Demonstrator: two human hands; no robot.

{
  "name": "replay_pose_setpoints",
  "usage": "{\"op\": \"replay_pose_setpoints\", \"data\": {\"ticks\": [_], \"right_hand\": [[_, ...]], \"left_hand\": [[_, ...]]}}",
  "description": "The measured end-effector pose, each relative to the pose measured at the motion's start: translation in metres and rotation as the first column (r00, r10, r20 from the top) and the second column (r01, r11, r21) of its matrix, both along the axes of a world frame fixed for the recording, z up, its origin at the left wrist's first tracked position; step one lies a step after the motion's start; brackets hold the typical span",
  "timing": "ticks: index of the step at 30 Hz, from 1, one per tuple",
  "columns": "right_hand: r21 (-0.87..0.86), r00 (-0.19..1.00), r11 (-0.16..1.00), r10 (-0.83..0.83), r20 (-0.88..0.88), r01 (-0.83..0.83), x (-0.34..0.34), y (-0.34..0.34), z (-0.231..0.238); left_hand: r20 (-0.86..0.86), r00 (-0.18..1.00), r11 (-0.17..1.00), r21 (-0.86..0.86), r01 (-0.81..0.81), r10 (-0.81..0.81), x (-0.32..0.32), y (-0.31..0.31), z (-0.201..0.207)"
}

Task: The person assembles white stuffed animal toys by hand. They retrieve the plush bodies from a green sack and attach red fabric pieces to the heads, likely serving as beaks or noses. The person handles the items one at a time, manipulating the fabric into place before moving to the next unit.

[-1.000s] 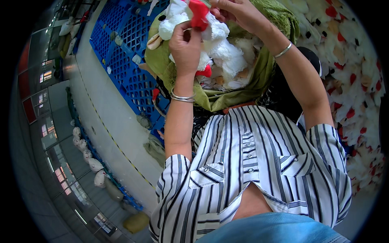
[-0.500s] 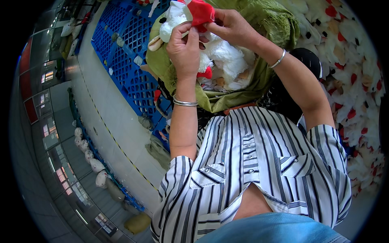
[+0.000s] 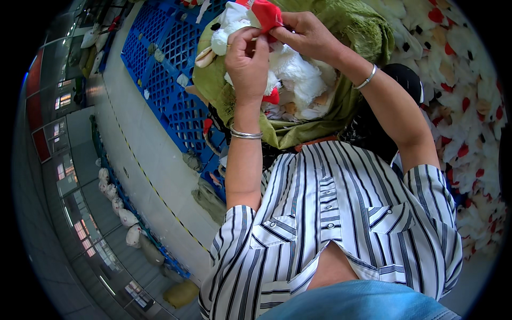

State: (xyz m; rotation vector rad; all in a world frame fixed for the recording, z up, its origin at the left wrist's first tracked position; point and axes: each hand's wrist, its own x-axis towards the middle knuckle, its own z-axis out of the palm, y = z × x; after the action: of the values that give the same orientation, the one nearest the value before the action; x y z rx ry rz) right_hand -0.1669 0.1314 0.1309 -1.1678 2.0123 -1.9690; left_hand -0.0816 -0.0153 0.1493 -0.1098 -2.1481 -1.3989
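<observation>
While the right hand (image 3: 305, 36) is pinching the red fabric (image 3: 268, 15) over the green sack (image 3: 280, 134), the left hand (image 3: 248, 68) is curling narrow beside it; can't tell if it's gripping. A one-sided pinch could be risking a slip onto the white plush (image 3: 296, 73).

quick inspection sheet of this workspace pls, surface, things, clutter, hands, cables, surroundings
surface: blue lattice pallet, left of an open green sack
job's things: red fabric piece in hand; fluffy white plush in the sack
clutter: small pale scraps on the pallet
left hand: fingers curled at the red piece's lower edge, grip partly hidden
right hand: thumb and fingers pinch the red piece
cables: nothing seen
surroundings: heaped white-and-red pieces at right; pale floor, white bundles at left
</observation>
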Motion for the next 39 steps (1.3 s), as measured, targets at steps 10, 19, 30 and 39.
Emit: {"op": "replay_pose_setpoints", "data": {"ticks": [10, 19, 30, 39], "right_hand": [[0.055, 0.923, 0.957, -0.260, -0.283, 0.286, 0.003, 0.008, 0.024], [-0.051, 0.904, 0.942, 0.333, 0.269, -0.331, -0.010, 0.009, 0.011], [-0.028, 0.993, 0.998, -0.067, -0.100, 0.064, -0.009, 0.024, 0.045], [0.062, 0.975, 0.985, -0.151, -0.164, 0.163, -0.013, 0.031, 0.061]], "left_hand": [[0.115, 0.993, 0.999, 0.050, 0.007, -0.012, 0.009, 0.016, 0.008], [0.132, 0.991, 0.977, 0.208, -0.043, 0.016, 0.005, -0.002, 0.012], [0.189, 0.982, 0.994, 0.111, -0.019, -0.002, 0.022, -0.005, 0.025], [0.065, 0.992, 0.987, 0.115, -0.115, 0.108, 0.024, -0.029, 0.024]]}}
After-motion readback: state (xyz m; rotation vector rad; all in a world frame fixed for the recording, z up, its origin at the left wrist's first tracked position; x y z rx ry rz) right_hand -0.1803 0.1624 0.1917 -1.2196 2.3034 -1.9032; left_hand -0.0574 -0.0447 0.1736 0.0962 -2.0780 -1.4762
